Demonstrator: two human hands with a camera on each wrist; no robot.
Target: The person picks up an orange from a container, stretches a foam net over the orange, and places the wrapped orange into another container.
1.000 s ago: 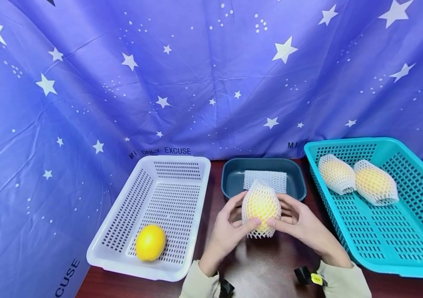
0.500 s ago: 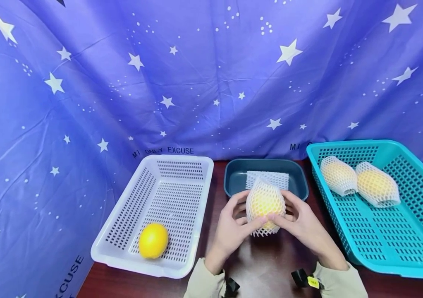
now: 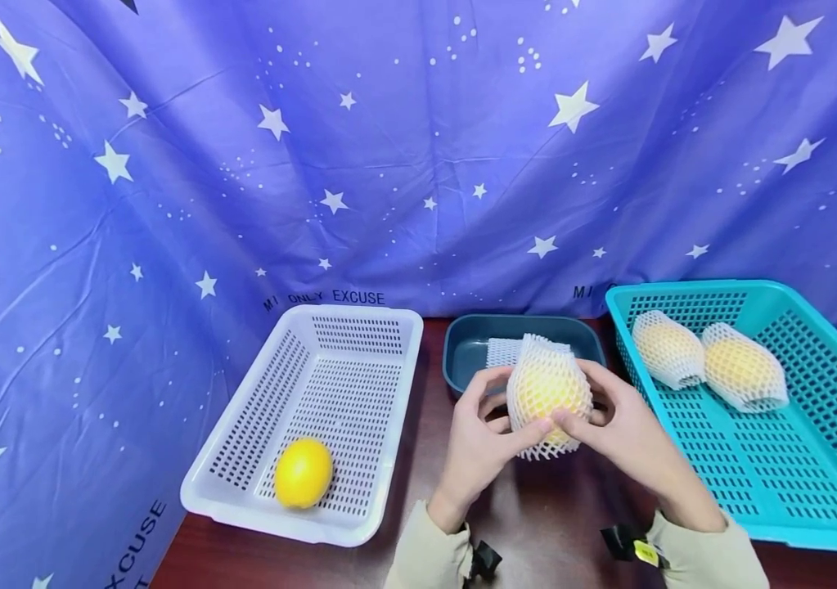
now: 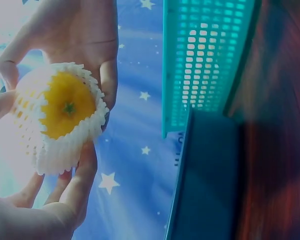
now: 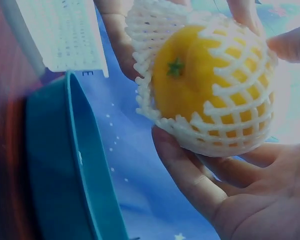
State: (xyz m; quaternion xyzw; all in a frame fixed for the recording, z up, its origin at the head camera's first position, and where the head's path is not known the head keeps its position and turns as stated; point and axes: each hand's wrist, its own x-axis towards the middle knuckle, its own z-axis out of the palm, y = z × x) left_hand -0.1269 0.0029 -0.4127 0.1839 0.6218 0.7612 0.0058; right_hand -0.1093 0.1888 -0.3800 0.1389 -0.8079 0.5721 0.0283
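Between both hands, above the table, is an orange (image 5: 182, 75) inside a white foam net sleeve (image 3: 546, 388). My left hand (image 3: 479, 433) grips its left side and my right hand (image 3: 620, 433) its right side, thumbs meeting on the near face. In both wrist views the net's open end leaves the orange's green stem spot bare. Behind the hands stands a dark blue tray (image 3: 455, 348) with a flat white foam net (image 3: 502, 352) in it, partly hidden by the held fruit.
At left, a white basket (image 3: 348, 376) holds one bare orange (image 3: 303, 473). A teal basket (image 3: 727, 458) at right holds two net-covered fruits, one at its left wall (image 3: 668, 348), another beside it (image 3: 744, 366). A starry blue cloth (image 3: 418, 164) hangs behind the brown table (image 3: 528, 532).
Both hands have moved right and slightly up in the head view, carrying the netted orange, which now covers more of the flat net. The head view has shifted slightly.
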